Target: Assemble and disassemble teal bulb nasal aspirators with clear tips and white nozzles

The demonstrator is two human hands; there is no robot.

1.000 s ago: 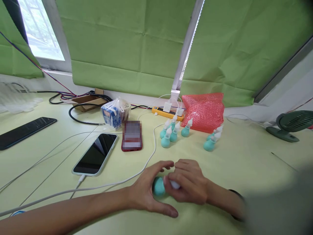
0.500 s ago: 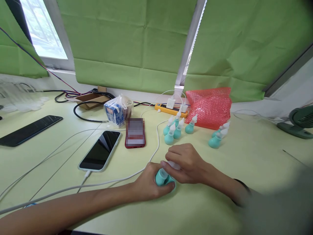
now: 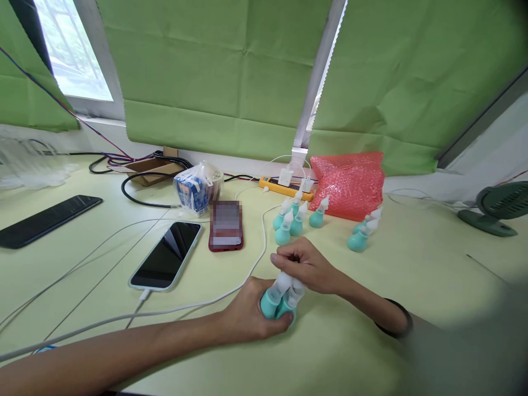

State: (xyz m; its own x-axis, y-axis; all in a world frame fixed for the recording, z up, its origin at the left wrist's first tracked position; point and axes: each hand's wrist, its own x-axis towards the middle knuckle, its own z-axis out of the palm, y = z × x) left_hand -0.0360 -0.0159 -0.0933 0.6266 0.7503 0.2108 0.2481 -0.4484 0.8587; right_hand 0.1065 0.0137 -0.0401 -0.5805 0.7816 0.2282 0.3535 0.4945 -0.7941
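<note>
My left hand [image 3: 251, 311] is wrapped round two teal squeeze-bulb nasal aspirators, held side by side just above the table. The left aspirator [image 3: 269, 306] has a clear collar and a frosted white tip; the right aspirator [image 3: 286, 309] carries a similar tip and leans against it. Right above those tips is my right hand [image 3: 307, 267], its fingers curled and the thumb pressed along them. Whatever the curled fingers hold, if anything, is hidden. Beyond my hands stands a group of several more aspirators [image 3: 282, 235], with another two aspirators [image 3: 358, 242] off to the right.
A white cable [image 3: 198, 304] crosses the table by my left arm. Two phones, one light-cased [image 3: 167, 256] and one red-cased [image 3: 226, 225], lie to the left. A red bubble-wrap bag [image 3: 346, 184], a yellow power strip [image 3: 284, 188] and a green fan [image 3: 495, 206] are farther back.
My right hand has lifted slightly off the aspirators, uncovering both white tips. My left hand keeps its hold. The view has shifted slightly.
</note>
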